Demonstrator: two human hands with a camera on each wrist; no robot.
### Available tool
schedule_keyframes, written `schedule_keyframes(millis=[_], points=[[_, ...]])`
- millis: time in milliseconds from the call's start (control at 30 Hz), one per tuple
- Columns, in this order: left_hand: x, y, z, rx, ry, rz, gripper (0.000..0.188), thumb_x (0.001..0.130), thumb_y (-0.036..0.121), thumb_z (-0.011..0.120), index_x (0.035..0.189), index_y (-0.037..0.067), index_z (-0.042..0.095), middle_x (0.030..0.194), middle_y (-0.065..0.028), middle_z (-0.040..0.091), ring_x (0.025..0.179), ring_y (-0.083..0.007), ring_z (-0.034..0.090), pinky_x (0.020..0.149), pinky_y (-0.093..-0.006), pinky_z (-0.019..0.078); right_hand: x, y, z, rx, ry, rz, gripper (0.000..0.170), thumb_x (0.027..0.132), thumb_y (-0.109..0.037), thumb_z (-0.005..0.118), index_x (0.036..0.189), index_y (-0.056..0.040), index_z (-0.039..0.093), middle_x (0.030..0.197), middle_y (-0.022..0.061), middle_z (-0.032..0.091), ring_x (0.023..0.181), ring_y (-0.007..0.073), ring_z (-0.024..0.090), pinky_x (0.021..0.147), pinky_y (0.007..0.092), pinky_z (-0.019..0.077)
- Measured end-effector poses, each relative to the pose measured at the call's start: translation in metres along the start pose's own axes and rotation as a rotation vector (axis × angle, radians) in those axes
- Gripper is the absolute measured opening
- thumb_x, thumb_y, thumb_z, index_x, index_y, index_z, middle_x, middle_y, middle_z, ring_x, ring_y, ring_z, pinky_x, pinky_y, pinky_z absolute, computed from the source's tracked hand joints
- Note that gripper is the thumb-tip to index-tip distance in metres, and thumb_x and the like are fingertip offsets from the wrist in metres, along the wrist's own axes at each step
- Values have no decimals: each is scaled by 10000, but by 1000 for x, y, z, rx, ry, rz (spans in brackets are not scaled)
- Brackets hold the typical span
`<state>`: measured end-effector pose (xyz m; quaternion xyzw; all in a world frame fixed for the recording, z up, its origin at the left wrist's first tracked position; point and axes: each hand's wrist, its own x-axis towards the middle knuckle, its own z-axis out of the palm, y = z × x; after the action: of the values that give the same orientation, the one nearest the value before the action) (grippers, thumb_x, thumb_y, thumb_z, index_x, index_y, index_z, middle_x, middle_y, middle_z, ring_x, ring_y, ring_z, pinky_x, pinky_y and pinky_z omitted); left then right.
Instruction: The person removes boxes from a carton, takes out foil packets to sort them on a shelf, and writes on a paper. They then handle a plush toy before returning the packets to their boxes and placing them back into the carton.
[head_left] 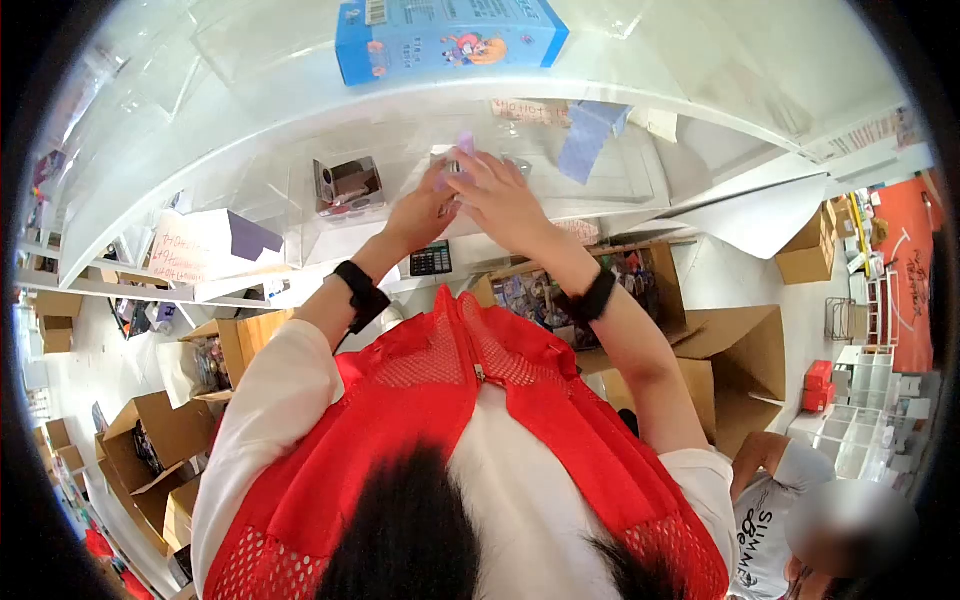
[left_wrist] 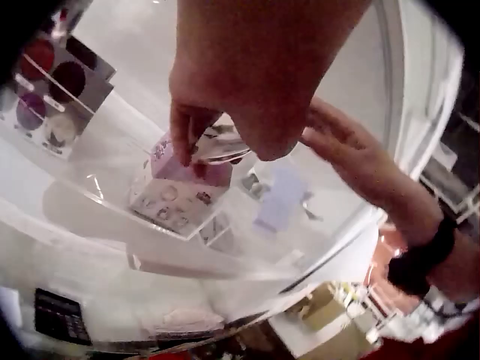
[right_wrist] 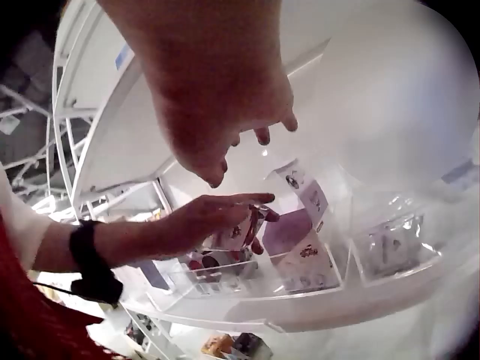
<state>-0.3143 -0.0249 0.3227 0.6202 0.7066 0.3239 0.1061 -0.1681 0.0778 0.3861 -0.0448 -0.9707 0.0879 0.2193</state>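
So the shelf [head_left: 345, 240] at 12 o'clock has an open box [left_wrist: 180, 200], right hand [head_left: 500, 205] relaxed near it, left hand [right_wrist: 191, 225] pinching a shiny packet [left_wrist: 219, 148] right beside it. I'd guess the packet's light, floppy and kinda slippery, so hold an edge.

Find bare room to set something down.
Looks free: pale upper shelf, right of the blue rectangular cardboard box; right end of the clear plastic tray, beside lavender paper strip. Crowded: around left hand, right hand, purple-white printed box.
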Motion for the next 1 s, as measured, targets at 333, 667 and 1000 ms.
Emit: schedule_keyframes(millis=[333,667,1000], points=[[-30,-2,-10,39,-202,19,216,827,170,512,1002,55,566,1166,-48,488,810,-258,590,703,-353,484,-7,70,38,-139,-68,209,299,722,-59,565,1020,-41,555,1102,122,495,1087,287,438,922,376,362],[-36,-1,-14,60,-273,6,241,838,204,505,998,44,587,1249,-16,444,764,-236,603,677,-350,490,-26,70,55,-35,-24,260,282,737,-51,542,1019,-44,545,1115,150,475,1117,337,407,929,431,332],[-38,-6,-10,45,-305,6,253,845,213,501,1015,45,584,1280,-18,420,741,-244,604,672,-363,483,-38,71,63,-40,-81,301,262,782,-109,511,1039,-63,527,1134,136,472,1106,316,417,919,431,338]])
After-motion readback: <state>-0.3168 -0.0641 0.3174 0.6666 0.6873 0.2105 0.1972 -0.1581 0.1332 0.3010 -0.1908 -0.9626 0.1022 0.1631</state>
